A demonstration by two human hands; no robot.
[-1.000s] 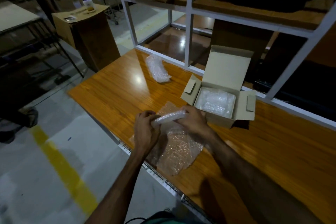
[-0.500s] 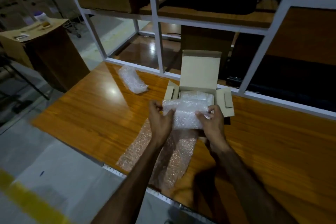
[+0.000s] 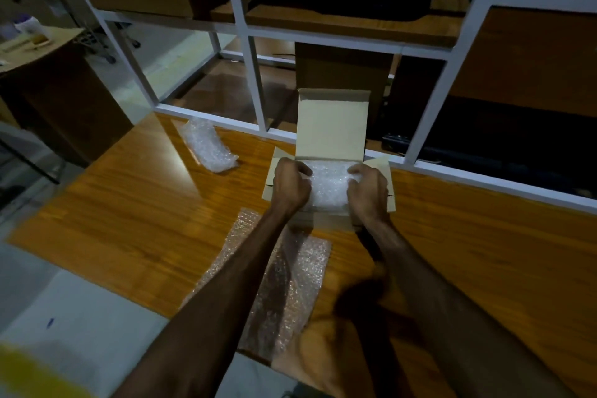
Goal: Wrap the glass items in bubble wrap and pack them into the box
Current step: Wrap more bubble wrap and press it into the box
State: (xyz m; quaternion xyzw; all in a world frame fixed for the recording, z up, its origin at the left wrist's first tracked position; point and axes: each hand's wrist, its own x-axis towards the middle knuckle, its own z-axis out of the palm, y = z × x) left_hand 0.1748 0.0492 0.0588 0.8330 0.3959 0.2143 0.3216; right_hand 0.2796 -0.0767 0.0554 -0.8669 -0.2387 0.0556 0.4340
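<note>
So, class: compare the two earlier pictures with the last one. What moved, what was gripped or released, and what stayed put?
The wrapped bundle went from above the flat bubble wrap sheet, forward and down into the open box. The left hand and right hand keep gripping its ends. The sheet, the box and the other wrapped bundle on the table stayed put.

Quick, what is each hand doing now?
Left hand: grips the clear bubble-wrapped bundle in the open cardboard box.
Right hand: grips the same bundle.
</note>
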